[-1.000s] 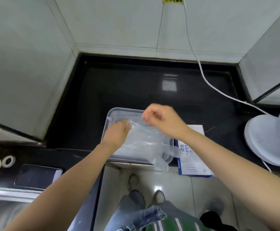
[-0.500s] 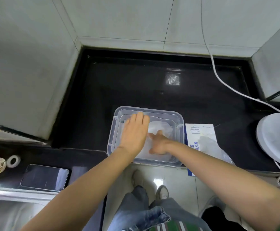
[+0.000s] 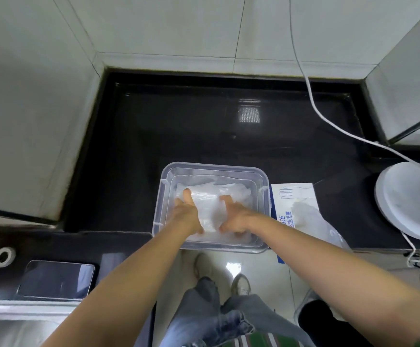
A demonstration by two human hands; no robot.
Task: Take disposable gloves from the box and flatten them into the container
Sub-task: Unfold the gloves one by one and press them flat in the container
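Head view showed the left hand (image 3: 187, 214) and right hand (image 3: 234, 217) open, fingers spread, pressing the gloves (image 3: 210, 205) flat inside the container (image 3: 214, 166) at the near edge of the counter (image 3: 154, 146), gripping nothing. Flattening seemed in hand; the next move probably called for reaching right to the box (image 3: 292, 196)

Black counter (image 3: 199, 136) — container (image 3: 214, 167), glove box (image 3: 294, 196), fan base (image 3: 401, 204), phone (image 3: 56, 280), tape roll (image 3: 3, 256)
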